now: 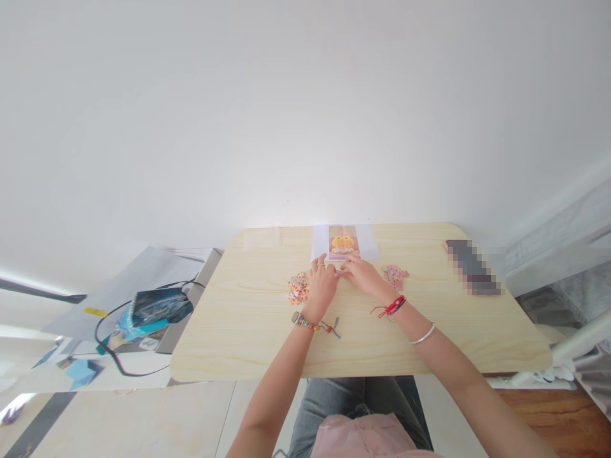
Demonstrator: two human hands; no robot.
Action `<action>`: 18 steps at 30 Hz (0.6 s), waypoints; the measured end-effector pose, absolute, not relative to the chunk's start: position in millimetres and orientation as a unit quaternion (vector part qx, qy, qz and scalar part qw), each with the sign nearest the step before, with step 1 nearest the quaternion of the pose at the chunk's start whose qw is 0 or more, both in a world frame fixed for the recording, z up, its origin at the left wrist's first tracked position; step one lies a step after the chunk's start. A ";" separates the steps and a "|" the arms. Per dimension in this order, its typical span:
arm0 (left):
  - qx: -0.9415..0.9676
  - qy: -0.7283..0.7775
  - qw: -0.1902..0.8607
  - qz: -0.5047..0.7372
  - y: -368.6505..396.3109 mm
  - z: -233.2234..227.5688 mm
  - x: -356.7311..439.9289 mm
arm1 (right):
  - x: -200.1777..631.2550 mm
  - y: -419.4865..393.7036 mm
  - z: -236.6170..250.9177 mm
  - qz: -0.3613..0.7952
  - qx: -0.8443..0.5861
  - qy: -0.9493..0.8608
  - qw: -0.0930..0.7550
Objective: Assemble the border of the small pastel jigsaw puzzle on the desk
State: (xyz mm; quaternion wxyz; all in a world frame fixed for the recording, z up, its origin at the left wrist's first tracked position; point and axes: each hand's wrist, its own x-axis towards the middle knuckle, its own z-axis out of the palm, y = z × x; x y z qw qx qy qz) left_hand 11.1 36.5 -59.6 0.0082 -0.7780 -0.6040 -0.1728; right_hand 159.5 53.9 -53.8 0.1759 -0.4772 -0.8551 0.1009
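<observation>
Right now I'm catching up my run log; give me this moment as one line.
left hand, right hand: together at pink bit, grip unclear; beside left: orange-mixed pile; beside right: pinkish pile; beyond: printed picture

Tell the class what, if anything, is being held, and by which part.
A small pinkish piece shows between the left grip and right grip; whether either holds it, and where, cannot be told.

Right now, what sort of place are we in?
Probably a room in a home, though a small workroom is possible: a light wooden table by a plain white wall, a heap of puzzle-like pieces beside the left hand, and loose papers left of the table.
</observation>
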 end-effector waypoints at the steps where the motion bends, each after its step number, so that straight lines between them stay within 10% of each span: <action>1: -0.783 -0.597 0.006 -0.174 33.7 -60.4 10.1 | 160.7 51.0 -53.5 0.107 -0.473 -0.857 0.175; 18: -0.816 -0.531 0.016 -0.230 20.8 -59.0 13.6 | 174.5 26.1 -51.1 0.053 -0.457 -0.871 0.172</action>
